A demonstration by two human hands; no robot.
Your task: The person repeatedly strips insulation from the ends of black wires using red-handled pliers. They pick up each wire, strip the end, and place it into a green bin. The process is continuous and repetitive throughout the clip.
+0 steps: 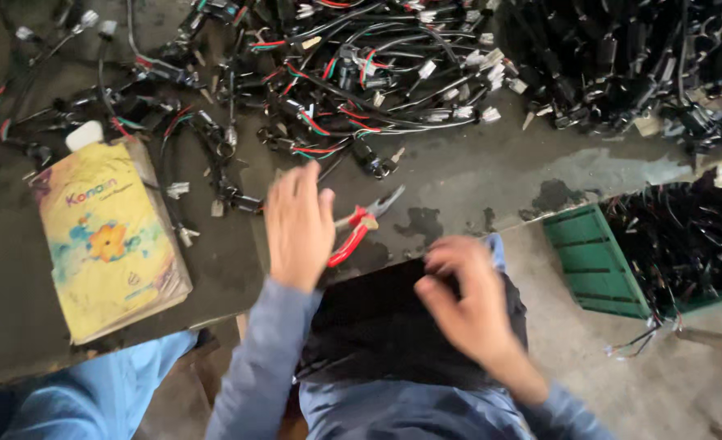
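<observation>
Black cloth lies across my lap at the near edge of the table, and it is the thing under my hands. Going by size: the dark, stained table fills most of what I see, and a big tangle of wire harnesses with red, green and white ends spreads over its far side, thicker toward the far right. A green crate full of more black wiring stands on the floor to the right, just beside the table's edge. A worn yellow notebook lies on the left part of the table, with a small white cap-like piece at its far corner.

My right hand rests on the cloth, fingers curled and pressed together at the tips, though blur keeps me from telling whether they pinch the fabric. My left hand is flat on the table just past the cloth, fingers together and holding nothing. Red-handled pliers lie just beside it on the right, partly under its edge.
</observation>
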